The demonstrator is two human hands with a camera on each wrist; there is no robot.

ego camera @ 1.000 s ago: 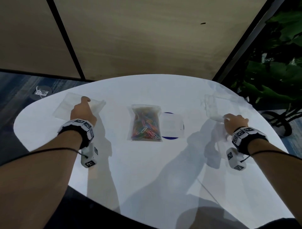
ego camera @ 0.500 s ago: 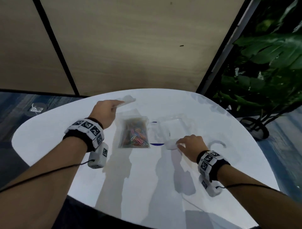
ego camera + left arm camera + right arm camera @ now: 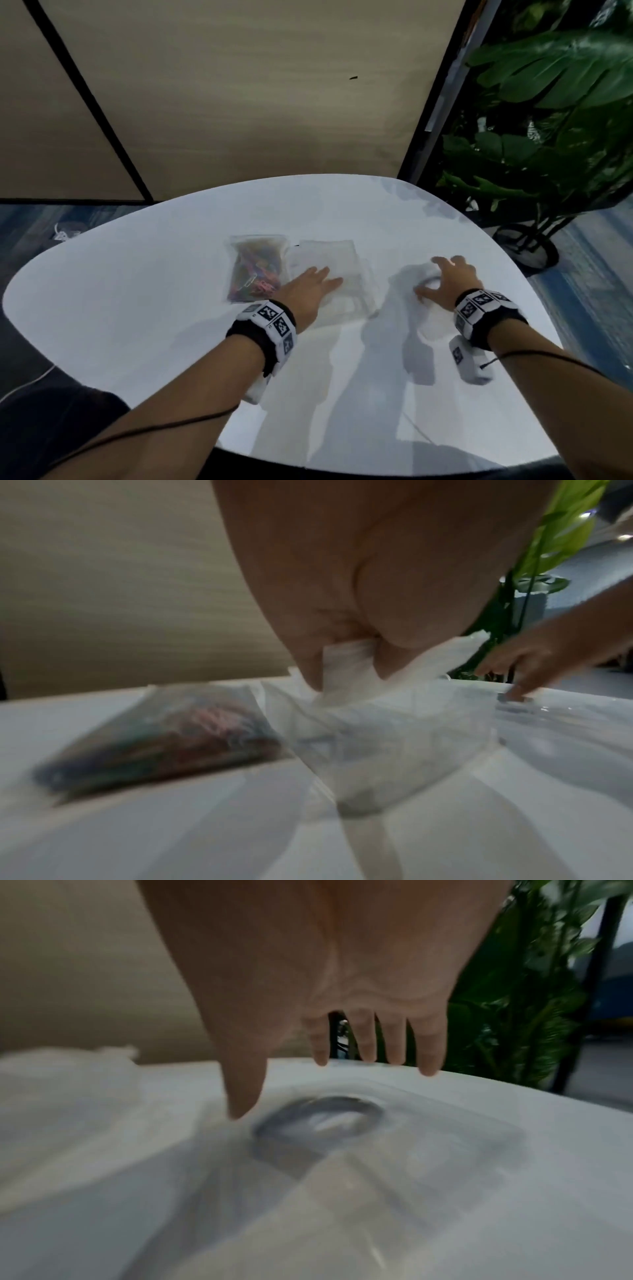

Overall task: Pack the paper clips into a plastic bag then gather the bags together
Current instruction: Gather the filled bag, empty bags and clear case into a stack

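Observation:
A clear bag of coloured paper clips (image 3: 255, 270) (image 3: 164, 739) lies flat at the middle of the white round table (image 3: 137, 291). Right beside it sits a small pile of empty clear bags (image 3: 342, 257) (image 3: 394, 731). My left hand (image 3: 329, 277) (image 3: 346, 669) is over that pile and pinches the raised edge of one empty bag between thumb and fingers. My right hand (image 3: 430, 277) (image 3: 308, 1091) hovers to the right with fingers spread, its tips touching the table around a greyish ring shape (image 3: 432, 285) (image 3: 322, 1118). A faint clear rectangle surrounds the ring; it is too blurred to identify.
A large leafy plant (image 3: 548, 137) on a black stand (image 3: 527, 246) crowds the table's far right edge. A beige wall panel stands behind the table. Blue floor shows on both sides, with a cable on the left.
My left hand carried an empty bag from the far left across to the pile beside the clip bag. My right hand let go of its bags there and moved right over the ring.

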